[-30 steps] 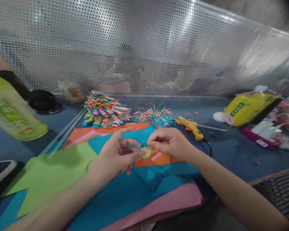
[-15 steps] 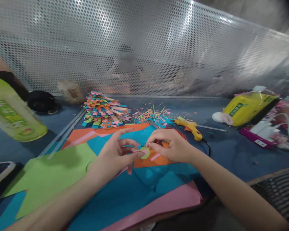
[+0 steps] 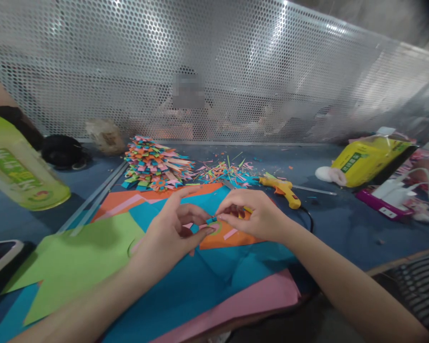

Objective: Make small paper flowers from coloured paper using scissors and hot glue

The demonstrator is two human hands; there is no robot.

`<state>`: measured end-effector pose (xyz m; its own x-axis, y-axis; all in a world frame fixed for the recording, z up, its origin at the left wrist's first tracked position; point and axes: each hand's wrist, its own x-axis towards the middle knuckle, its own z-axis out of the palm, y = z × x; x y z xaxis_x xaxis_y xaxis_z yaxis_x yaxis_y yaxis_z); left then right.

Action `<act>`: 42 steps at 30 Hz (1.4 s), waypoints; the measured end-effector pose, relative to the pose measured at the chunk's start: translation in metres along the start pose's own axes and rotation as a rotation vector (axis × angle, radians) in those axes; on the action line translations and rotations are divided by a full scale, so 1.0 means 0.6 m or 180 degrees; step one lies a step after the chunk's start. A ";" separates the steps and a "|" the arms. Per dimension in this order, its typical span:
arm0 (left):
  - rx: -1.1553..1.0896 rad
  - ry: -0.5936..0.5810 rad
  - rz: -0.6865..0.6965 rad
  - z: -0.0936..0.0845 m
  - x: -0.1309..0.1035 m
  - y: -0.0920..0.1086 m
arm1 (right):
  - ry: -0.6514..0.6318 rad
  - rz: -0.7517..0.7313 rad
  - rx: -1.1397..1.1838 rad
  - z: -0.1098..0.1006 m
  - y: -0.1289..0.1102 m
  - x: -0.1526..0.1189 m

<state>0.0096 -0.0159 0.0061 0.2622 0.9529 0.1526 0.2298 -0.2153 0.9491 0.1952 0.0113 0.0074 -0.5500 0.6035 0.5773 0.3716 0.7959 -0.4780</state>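
A small blue paper strip [image 3: 210, 221] shows between my two hands, partly hidden by the fingers. My left hand [image 3: 177, 224] pinches it with thumb and fingertips. Its other end is in the fingertips of my right hand [image 3: 252, 214], which comes in from the right. Just below the fingertips is a pale green scalloped paper piece [image 3: 217, 228] with a pink centre; I cannot tell whether it is held or lies on the orange paper [image 3: 218, 242]. Further bits of blue and pink show behind my left fingers.
Green paper [image 3: 89, 257] and blue paper [image 3: 157, 300] cover the desk. A layered paper cone [image 3: 155, 164], paper scraps [image 3: 225, 171], a yellow glue gun [image 3: 282, 189] and scissors [image 3: 229, 184] are behind my hands. Bottles [image 3: 25, 166], a yellow pack [image 3: 364, 159] and a phone [image 3: 2, 257] flank them.
My hands have shifted slightly. The green scalloped piece is now less visible, and the blue strip shows more plainly between my fingertips.
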 end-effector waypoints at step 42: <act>-0.0288 0.0199 0.0019 0.007 0.003 -0.002 | 0.0373 0.0572 0.0670 0.013 -0.002 0.001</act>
<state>0.0135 -0.0148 0.0040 0.2036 0.9637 0.1725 0.1422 -0.2035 0.9687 0.1883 0.0106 0.0030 -0.3948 0.7451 0.5376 0.2851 0.6556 -0.6992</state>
